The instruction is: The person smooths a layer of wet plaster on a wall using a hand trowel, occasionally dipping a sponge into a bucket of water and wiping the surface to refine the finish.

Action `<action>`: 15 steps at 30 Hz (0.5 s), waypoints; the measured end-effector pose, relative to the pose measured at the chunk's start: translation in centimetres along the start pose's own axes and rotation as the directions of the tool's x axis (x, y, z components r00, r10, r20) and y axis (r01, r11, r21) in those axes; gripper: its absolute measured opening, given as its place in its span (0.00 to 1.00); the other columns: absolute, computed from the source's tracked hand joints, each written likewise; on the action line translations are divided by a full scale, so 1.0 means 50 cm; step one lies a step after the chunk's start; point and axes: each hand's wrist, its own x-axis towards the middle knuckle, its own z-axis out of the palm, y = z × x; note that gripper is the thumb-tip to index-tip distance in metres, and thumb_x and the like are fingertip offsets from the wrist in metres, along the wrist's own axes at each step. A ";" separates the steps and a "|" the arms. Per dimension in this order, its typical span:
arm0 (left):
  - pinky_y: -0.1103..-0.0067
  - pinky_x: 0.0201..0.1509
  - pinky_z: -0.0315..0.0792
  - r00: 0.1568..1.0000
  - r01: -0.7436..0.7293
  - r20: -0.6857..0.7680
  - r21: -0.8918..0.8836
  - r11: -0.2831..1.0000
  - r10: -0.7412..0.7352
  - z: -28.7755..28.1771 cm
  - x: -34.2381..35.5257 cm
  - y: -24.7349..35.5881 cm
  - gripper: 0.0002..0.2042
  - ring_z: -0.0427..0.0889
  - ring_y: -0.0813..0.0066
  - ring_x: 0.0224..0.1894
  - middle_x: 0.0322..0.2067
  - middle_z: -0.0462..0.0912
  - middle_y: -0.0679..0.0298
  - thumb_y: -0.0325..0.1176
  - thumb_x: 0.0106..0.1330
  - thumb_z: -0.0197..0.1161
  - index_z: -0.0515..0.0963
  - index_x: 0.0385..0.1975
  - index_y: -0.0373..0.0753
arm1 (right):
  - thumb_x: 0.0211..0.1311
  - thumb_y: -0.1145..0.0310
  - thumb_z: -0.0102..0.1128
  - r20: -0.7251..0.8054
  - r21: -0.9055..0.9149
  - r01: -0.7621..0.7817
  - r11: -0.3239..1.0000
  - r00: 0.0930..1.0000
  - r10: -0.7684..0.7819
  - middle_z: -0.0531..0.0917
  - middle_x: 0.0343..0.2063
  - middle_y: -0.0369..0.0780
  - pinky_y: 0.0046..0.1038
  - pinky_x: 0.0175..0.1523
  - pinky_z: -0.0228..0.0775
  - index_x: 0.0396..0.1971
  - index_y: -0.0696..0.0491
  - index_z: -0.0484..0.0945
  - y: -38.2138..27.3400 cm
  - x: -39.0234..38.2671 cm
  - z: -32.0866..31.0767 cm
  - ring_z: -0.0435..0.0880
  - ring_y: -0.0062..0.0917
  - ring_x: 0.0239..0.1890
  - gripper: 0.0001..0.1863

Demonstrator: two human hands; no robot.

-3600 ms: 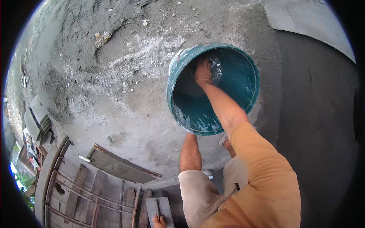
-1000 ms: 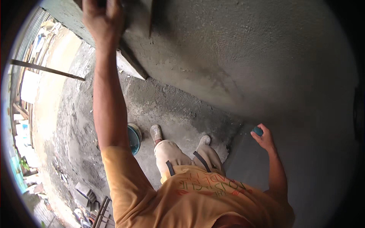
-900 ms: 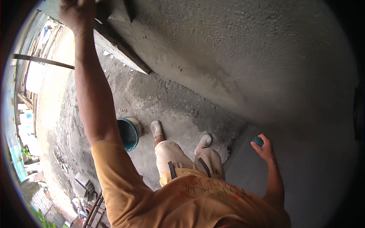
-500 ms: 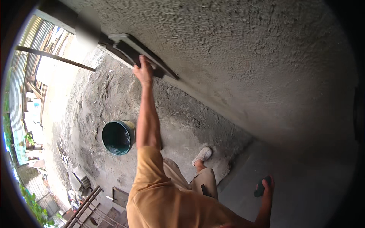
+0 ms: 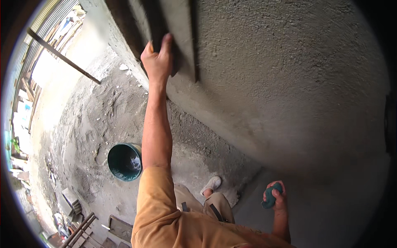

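Left hand (image 5: pixel 157 64), at 11 o'clock from the center of the view: closed around the lower end of a dark, long-bodied float (image 5: pixel 183 35), which is positioned along the plastered wall (image 5: pixel 269 82); full-face contact with the wall cannot be determined. Right hand (image 5: pixel 280 200), between 4 and 5 o'clock: fingers curled around a green sponge (image 5: pixel 269 201) — held clear of the wall, thumb and fingers partly wrapping it. The bucket (image 5: pixel 115 163), at 8 o'clock, stands on the rough ground (image 5: pixel 95 124) with its mouth visible; the interior is dark green and contains liquid (image 5: pixel 132 164), identified by bright reflections. Liquid depth cannot be read. A shallow framed board (image 5: pixel 120 227) lies at 7 o'clock, partly covered by the orange sleeve (image 5: pixel 155 194). The following are obscured: the float's upper end, cut off by the top edge and blurred; the exact grip at the float, concealed behind the left hand; the bucket's right side, against the left arm's outline. One shoe (image 5: pixel 212 185) is visible at 6 o'clock — the other is hidden behind the arm and clothing.
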 end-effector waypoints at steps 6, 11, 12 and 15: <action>0.75 0.32 0.73 0.937 0.324 0.128 0.021 0.946 -0.324 0.063 -0.393 -0.158 0.14 0.75 0.79 0.28 0.26 0.83 0.63 0.37 0.66 0.69 0.79 0.30 0.30 | 0.55 0.65 0.67 -0.074 0.090 -0.110 0.990 0.990 0.117 0.76 0.35 0.43 0.34 0.26 0.74 0.39 0.55 0.72 0.017 -0.055 0.015 0.79 0.33 0.23 0.16; 0.66 0.30 0.78 0.948 0.015 0.319 0.022 1.000 -0.021 0.154 -0.367 0.196 0.18 0.85 0.52 0.26 0.23 0.83 0.54 0.45 0.53 0.78 0.79 0.33 0.40 | 0.57 0.64 0.65 0.055 0.026 0.004 1.000 0.998 -0.006 0.75 0.34 0.43 0.33 0.26 0.75 0.41 0.53 0.71 -0.054 -0.040 0.066 0.79 0.32 0.24 0.16; 0.67 0.30 0.78 0.952 -0.037 0.306 0.058 0.998 0.018 0.138 -0.283 0.259 0.19 0.85 0.52 0.27 0.24 0.82 0.53 0.45 0.53 0.78 0.78 0.32 0.38 | 0.56 0.64 0.67 0.059 0.018 0.047 0.999 0.997 -0.048 0.76 0.34 0.43 0.33 0.26 0.74 0.40 0.54 0.72 -0.075 -0.041 0.082 0.79 0.32 0.23 0.17; 0.65 0.26 0.76 0.967 -0.234 0.115 0.054 0.971 0.226 0.074 -0.013 0.322 0.24 0.84 0.51 0.23 0.19 0.79 0.53 0.50 0.58 0.74 0.73 0.36 0.36 | 0.57 0.64 0.67 0.066 -0.019 0.106 0.994 0.992 -0.105 0.76 0.34 0.43 0.32 0.26 0.74 0.41 0.54 0.72 -0.105 -0.016 0.114 0.79 0.31 0.23 0.17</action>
